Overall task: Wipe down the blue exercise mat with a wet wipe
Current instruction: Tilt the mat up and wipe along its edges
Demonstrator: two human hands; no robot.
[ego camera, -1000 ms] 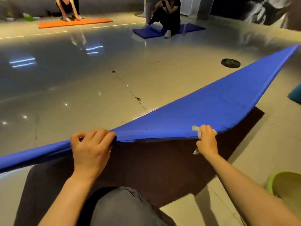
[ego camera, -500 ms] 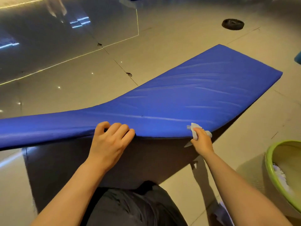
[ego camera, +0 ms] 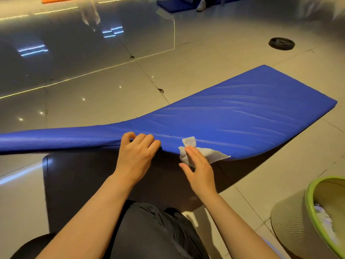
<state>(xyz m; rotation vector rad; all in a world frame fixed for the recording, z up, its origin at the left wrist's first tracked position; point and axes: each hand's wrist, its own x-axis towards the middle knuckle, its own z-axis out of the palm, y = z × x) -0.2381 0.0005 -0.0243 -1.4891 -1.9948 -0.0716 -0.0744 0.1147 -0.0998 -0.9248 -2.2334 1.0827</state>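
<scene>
Blue exercise mat (ego camera: 233,124) is bending in a soft curve where I am lifting its near edge, so I am judging it a padded, floppy, fairly light thing with a slick vinyl-like skin; the rim just in front of my knee seems the best place to take it.

Nearest me, my left hand (ego camera: 137,156) is curling its fingers over that raised near edge and gripping it, keeping the mat tilted up off the floor. Just beside it, my right hand (ego camera: 197,169) is lying almost flat, fingers straight and loosely spread, pressing the wet wipe (ego camera: 196,152) against the same edge. The wipe is crumpled, thin and limp, part of it trailing over the mat's surface. I cannot quite tell whether my thumb is pinching it from underneath.

Farther out, the mat is flattening and its far end is resting on the glossy tiled floor (ego camera: 93,101).
</scene>
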